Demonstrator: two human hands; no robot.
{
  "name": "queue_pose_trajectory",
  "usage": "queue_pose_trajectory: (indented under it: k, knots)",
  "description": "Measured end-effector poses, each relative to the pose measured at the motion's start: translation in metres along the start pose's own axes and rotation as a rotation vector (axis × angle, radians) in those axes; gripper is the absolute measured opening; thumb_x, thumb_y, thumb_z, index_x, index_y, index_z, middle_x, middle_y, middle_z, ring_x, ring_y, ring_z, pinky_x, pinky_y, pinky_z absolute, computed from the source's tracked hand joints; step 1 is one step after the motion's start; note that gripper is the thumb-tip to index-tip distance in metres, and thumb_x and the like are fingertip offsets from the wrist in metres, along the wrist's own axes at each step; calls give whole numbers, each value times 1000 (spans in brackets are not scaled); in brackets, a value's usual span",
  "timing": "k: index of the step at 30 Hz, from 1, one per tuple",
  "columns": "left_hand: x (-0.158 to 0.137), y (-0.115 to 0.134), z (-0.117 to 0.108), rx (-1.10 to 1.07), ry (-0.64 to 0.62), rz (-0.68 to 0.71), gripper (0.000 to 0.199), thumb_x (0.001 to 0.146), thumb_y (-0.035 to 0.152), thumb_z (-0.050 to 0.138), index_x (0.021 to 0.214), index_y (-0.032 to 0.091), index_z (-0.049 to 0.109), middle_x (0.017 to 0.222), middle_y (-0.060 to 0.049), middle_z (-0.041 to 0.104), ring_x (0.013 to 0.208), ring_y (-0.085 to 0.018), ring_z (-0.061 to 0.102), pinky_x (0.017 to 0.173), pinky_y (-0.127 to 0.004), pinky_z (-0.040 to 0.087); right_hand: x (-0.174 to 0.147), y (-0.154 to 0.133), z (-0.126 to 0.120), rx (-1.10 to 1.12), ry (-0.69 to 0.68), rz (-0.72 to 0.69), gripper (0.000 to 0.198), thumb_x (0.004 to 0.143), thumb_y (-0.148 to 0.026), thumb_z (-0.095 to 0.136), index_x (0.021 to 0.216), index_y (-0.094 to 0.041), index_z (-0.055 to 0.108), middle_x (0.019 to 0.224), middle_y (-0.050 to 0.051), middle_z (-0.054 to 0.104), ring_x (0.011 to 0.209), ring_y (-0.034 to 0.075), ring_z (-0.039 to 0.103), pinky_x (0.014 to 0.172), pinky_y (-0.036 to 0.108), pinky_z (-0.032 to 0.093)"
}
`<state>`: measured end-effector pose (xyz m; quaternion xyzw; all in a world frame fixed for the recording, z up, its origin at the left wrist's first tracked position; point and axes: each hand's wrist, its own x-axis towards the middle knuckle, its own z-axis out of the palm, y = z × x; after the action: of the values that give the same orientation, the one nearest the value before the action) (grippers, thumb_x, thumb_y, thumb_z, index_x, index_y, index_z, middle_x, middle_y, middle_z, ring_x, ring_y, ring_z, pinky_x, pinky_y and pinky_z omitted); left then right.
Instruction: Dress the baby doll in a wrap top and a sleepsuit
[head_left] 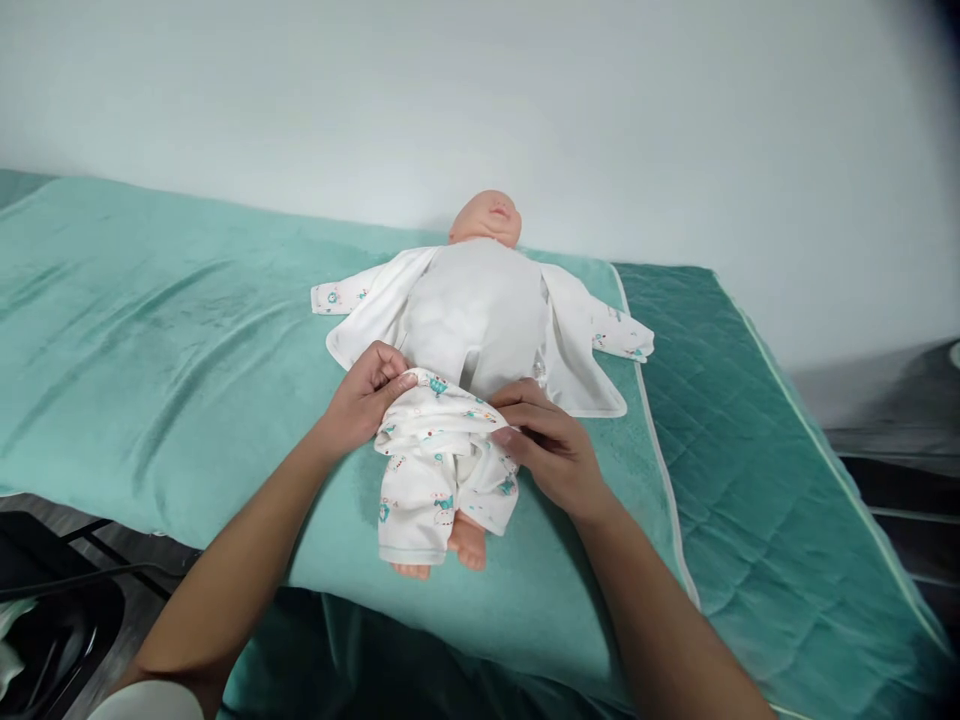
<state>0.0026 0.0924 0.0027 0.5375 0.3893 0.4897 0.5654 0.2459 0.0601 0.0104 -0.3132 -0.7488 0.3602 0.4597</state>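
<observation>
A baby doll (487, 220) lies on its back, head toward the wall and feet toward me. Its white patterned jacket (574, 300) hangs open, both sleeves spread outward over a white cloth torso (476, 300). White printed baby trousers (420, 500) cover the doll's legs, the waist part bunched around the upper legs. My left hand (371, 390) pinches the waistband at its left edge. At the right edge, my right hand (551, 445) has its fingers closed on the same waistband. Both doll feet (469, 545) stick out of the trouser legs.
A light green blanket (150, 350) lies under the doll, over a darker quilted cover (735, 430) on the right. Behind the bed stands a pale wall (375, 100). A black chair-like object (60, 600) is at the lower left.
</observation>
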Motion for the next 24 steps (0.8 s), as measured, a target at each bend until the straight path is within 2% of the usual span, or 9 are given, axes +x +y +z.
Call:
queue_pose_trajectory:
  k: [4, 8, 10, 12, 15, 20, 24]
  knots:
    - [1, -1, 1, 2, -11, 22, 38, 80, 48, 76, 83, 20, 50, 77, 1, 56, 64, -11, 48, 55, -24, 37, 1, 1, -4, 49, -68, 99, 16, 95, -34, 62, 85, -24, 70, 80, 2, 61, 82, 18, 51, 75, 34, 41]
    - [2, -3, -1, 22, -9, 19, 34, 81, 46, 74, 83, 21, 51, 76, 1, 55, 62, -10, 46, 55, -24, 36, -4, 6, -8, 154, -77, 284, 29, 88, -49, 69, 80, -21, 72, 74, 2, 56, 74, 18, 50, 67, 32, 41]
    - [2, -4, -4, 17, 23, 28, 32, 82, 44, 73, 84, 21, 51, 73, 3, 53, 59, -10, 44, 53, -24, 34, -8, 11, -10, 272, -10, 370, 36, 84, -56, 70, 74, -21, 72, 70, 2, 58, 69, 18, 51, 64, 32, 42]
    - [2, -5, -6, 4, 70, 35, 31, 82, 44, 72, 84, 22, 51, 70, 4, 51, 57, -10, 41, 51, -23, 32, -11, 14, -11, 399, 113, 431, 42, 78, -63, 72, 69, -22, 70, 68, 2, 61, 66, 19, 55, 61, 33, 45]
    - [3, -5, -7, -23, 128, 28, 32, 82, 45, 71, 85, 23, 49, 70, 4, 49, 56, -10, 40, 52, -23, 33, -10, 16, -11, 514, 298, 485, 45, 69, -69, 74, 73, -24, 70, 76, 4, 69, 71, 24, 63, 66, 38, 52]
    - [5, -7, -9, -110, 202, 57, 35, 80, 45, 74, 82, 22, 47, 66, 5, 43, 56, -9, 39, 53, -23, 32, -4, 21, -13, 494, 464, 501, 39, 83, -64, 60, 90, -27, 69, 87, 4, 74, 87, 29, 71, 76, 46, 57]
    - [6, -5, -10, -158, 221, 78, 35, 80, 45, 74, 82, 22, 47, 65, 6, 44, 55, -8, 40, 53, -22, 32, 10, 24, -14, 509, 526, 466, 48, 86, -67, 55, 106, -25, 67, 100, 6, 74, 99, 29, 70, 78, 45, 57]
